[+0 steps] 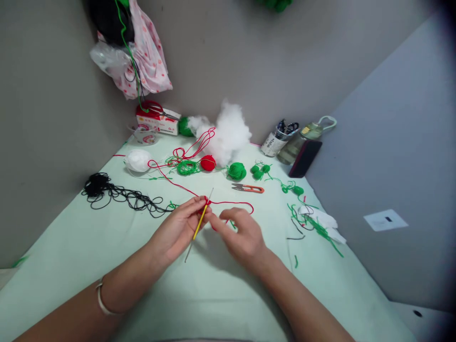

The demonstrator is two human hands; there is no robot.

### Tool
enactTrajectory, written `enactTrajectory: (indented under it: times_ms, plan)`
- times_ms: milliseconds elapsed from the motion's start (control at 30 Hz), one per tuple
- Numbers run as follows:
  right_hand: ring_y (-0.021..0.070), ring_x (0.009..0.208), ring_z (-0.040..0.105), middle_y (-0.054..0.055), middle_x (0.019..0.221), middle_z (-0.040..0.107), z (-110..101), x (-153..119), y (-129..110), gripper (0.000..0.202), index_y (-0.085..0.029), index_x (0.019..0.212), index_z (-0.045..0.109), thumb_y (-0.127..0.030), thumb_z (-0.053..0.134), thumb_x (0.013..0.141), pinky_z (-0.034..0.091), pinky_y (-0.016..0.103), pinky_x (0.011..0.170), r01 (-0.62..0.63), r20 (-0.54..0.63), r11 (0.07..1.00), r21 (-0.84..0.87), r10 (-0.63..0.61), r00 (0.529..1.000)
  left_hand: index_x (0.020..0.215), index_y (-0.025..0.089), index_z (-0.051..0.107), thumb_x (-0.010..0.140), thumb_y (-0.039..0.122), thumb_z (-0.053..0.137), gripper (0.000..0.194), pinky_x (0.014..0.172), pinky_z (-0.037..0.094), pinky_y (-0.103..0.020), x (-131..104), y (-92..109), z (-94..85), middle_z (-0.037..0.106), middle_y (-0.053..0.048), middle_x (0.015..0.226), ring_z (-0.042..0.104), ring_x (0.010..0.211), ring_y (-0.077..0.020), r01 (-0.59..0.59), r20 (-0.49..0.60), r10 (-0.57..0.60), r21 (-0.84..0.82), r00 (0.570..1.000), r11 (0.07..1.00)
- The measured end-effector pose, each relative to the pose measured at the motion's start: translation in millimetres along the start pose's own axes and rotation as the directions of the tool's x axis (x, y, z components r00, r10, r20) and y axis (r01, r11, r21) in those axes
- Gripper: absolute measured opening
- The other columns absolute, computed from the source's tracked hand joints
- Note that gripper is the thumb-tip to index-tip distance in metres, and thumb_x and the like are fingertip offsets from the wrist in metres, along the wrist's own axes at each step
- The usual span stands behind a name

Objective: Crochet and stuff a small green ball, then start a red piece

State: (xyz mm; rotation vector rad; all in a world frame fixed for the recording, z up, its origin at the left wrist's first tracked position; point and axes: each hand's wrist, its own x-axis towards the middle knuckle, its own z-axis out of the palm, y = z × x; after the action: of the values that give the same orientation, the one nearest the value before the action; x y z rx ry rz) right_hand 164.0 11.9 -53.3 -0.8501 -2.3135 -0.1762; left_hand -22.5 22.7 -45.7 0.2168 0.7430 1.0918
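Over the middle of the table, my left hand is closed, its fingertips pinching a small bit of red yarn work. A crochet hook with a yellow grip and thin metal ends slants through the red yarn, across my left fingers. My right hand is just to the right, fingers bent and apart, with the thumb tip close to the hook and my left fingertips. Whether it touches them I cannot tell. One red strand runs back from the work; another loops out above my right hand.
Behind my hands lie a red yarn ball, green yarn balls, white stuffing and orange thread snips. Tangled black yarn spreads at left. Green scraps, a phone and a bottle are at right.
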Motion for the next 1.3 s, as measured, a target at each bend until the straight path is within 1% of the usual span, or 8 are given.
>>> enactTrajectory:
  times_ms: [167,300,467,600,833,1100,1200,1300]
  plan:
    - [0.0192,0.078,0.059,0.008,0.085,0.071,-4.8,11.7,-24.6,0.021,-0.015,0.109,0.069,-0.005,0.058,0.094,0.055,0.033,0.075,0.259,-0.08,0.952,-0.161,-0.274,0.958,0.084,0.016,0.067,0.079,0.012,0.078,0.013,0.069,0.053,-0.017,-18.0,-13.9,7.9,0.066,0.002,0.08,0.065,0.074,-0.0089,0.016,0.022,-0.017,0.004,1.0,1.0]
    - [0.0189,0.068,0.053,0.005,0.073,0.065,-12.6,7.3,-25.5,0.015,-0.015,0.099,0.065,-0.006,0.055,0.093,0.05,0.034,0.065,0.247,-0.129,0.948,-0.202,-0.276,0.953,0.084,0.017,0.064,0.077,0.018,0.084,0.021,0.061,0.047,-0.017,-32.2,-21.9,8.1,0.061,0.004,0.074,0.058,0.065,-0.0073,-0.016,0.082,0.007,0.108,0.997,0.994]
    - [0.02,0.067,0.055,0.006,0.074,0.065,-29.2,-3.7,-33.1,0.023,-0.016,0.109,0.061,-0.005,0.055,0.089,0.046,0.033,0.059,0.079,-0.27,0.992,-0.095,-0.103,0.957,0.093,0.017,0.066,0.083,0.025,0.08,0.019,0.08,0.05,-0.022,-49.8,-29.8,10.9,0.067,0.001,0.088,0.063,0.082,-0.0108,-0.131,0.212,0.064,0.323,0.975,0.937]
    - [0.0168,0.074,0.06,0.004,0.082,0.068,-43.8,-6.1,-43.1,0.02,-0.021,0.104,0.062,-0.007,0.051,0.096,0.047,0.03,0.065,-0.133,-0.29,0.966,0.223,0.196,0.937,0.095,0.018,0.065,0.08,0.028,0.081,0.024,0.081,0.046,-0.026,-53.3,-33.1,13.8,0.065,0.001,0.085,0.059,0.082,-0.0131,-0.268,0.299,0.116,0.54,0.947,0.798]
    - [0.0112,0.062,0.044,-0.004,0.068,0.05,-55.3,-5.3,-33.3,0.026,-0.021,0.076,0.058,-0.037,0.064,0.095,0.038,0.026,0.059,-0.569,0.151,0.465,0.679,0.67,0.727,0.081,0.019,0.064,0.085,0.036,0.072,0.02,0.066,0.035,-0.027,-53.8,-28.1,16.2,0.055,0.004,0.074,0.044,0.066,-0.0113,-0.298,0.35,0.058,0.687,0.935,0.663]
    - [0.0095,0.049,0.048,-0.006,0.05,0.048,-55.2,-7.5,-21.9,0.034,-0.019,0.079,0.07,-0.05,0.066,0.094,0.043,0.025,0.059,-0.499,0.508,-0.198,0.844,0.593,0.625,0.08,0.017,0.063,0.085,0.034,0.07,0.02,0.062,0.032,-0.025,-55.0,-25.6,18.2,0.051,0.004,0.068,0.039,0.059,-0.0092,-0.072,0.36,-0.187,0.598,0.914,0.798]
    - [0.0116,0.058,0.06,-0.002,0.059,0.063,-52.3,-11.1,-28.6,0.035,-0.021,0.09,0.076,-0.055,0.067,0.093,0.05,0.027,0.066,-0.383,0.455,-0.254,0.888,0.608,0.651,0.08,0.017,0.061,0.085,0.036,0.073,0.023,0.063,0.036,-0.024,-57.8,-29.0,18.5,0.051,0.004,0.067,0.041,0.06,-0.0094,-0.072,0.316,-0.106,0.505,0.943,0.86]
    - [0.0129,0.07,0.067,0.001,0.079,0.074,-48.6,-17.0,-40.1,0.028,-0.027,0.099,0.079,-0.051,0.067,0.095,0.054,0.029,0.075,-0.319,0.262,-0.058,0.946,0.718,0.645,0.082,0.02,0.059,0.086,0.034,0.077,0.024,0.067,0.038,-0.024,-63.0,-34.5,21.1,0.054,0.005,0.069,0.046,0.064,-0.0099,-0.13,0.224,0.033,0.433,0.974,0.892]
